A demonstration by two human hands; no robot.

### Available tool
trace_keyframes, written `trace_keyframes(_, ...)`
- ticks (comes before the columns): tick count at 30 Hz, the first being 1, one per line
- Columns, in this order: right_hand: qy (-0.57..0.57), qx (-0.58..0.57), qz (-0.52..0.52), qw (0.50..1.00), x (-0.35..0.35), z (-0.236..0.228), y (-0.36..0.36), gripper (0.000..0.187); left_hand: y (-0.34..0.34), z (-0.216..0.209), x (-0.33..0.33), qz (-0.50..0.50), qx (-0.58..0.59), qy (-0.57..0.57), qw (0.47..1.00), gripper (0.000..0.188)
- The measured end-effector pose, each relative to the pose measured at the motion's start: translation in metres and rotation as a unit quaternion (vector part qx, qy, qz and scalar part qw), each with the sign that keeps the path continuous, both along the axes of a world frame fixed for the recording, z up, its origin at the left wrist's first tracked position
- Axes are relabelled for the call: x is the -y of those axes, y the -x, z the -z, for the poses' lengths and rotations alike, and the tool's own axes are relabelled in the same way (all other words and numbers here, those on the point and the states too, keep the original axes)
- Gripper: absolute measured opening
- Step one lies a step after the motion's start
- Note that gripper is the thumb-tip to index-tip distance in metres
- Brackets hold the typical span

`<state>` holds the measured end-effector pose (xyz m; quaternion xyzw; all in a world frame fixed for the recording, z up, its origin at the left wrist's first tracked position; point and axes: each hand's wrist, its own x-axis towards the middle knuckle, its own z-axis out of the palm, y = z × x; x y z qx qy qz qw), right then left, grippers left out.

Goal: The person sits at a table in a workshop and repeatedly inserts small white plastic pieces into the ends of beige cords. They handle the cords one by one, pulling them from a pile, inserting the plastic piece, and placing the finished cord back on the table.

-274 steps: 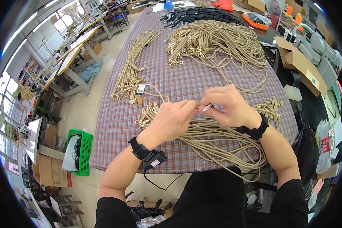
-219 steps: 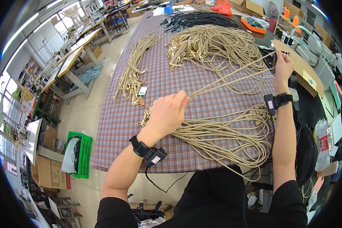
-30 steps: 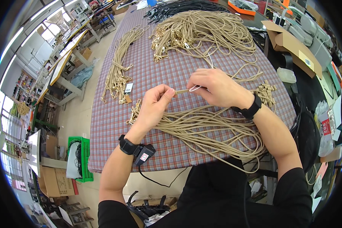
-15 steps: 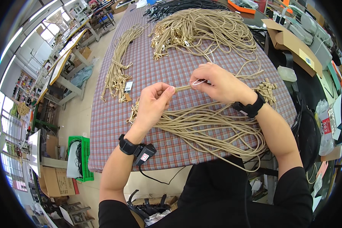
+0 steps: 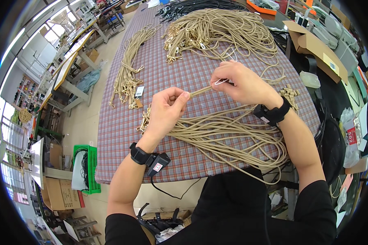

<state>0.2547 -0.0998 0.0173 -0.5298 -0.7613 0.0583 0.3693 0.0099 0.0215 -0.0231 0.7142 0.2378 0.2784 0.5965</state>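
A short stretch of tan cord (image 5: 201,91) runs taut between my two hands above the checked table. My left hand (image 5: 167,108) pinches one end of it between thumb and fingertips. Closed on its other end is my right hand (image 5: 243,83), which also holds a thin white loop (image 5: 221,81); the exact grip is hidden by the fingers. Below both hands lies a bundle of tan cords (image 5: 229,136) with brass-coloured clips (image 5: 144,121) at its left end. A small pile of short tan pieces (image 5: 289,94) sits beside my right wrist.
A big heap of tan cords with metal clips (image 5: 229,30) lies farther back, with black cords (image 5: 196,9) behind it. Another tan bundle (image 5: 129,61) is at the left. An open cardboard box (image 5: 315,47) stands right; a green crate (image 5: 93,169) is on the floor.
My right hand has moved slightly right and away from my left hand, so more cord shows between them. The left hand has hardly moved.
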Motion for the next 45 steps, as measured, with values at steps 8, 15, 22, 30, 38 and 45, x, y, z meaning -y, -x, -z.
trace_keyframes(8,0.009,0.018,0.023,1.000,0.000,0.001,-0.011,0.007,0.000,-0.003,0.003,-0.020,-0.005,-0.026,0.999,0.019)
trace_keyframes(15,0.035,0.011,0.065,0.997,-0.002,0.009,-0.021,0.014,0.003,-0.004,-0.005,0.031,-0.021,0.044,0.998,0.026)
trace_keyframes(22,0.078,-0.006,0.072,0.994,-0.003,0.008,-0.022,0.018,0.004,-0.005,-0.007,0.057,0.011,0.025,0.998,0.023)
trace_keyframes(30,0.034,-0.047,-0.001,0.998,-0.005,0.010,-0.015,0.018,0.001,0.001,-0.008,0.036,-0.035,-0.017,0.999,0.020)
trace_keyframes(38,0.093,-0.089,-0.018,0.992,0.003,0.006,0.020,0.017,-0.002,-0.005,0.020,0.013,-0.009,-0.126,0.992,0.016)
trace_keyframes(45,0.119,-0.137,-0.001,0.983,0.005,0.002,0.023,0.014,-0.001,-0.004,0.018,0.007,-0.011,-0.106,0.994,0.017)
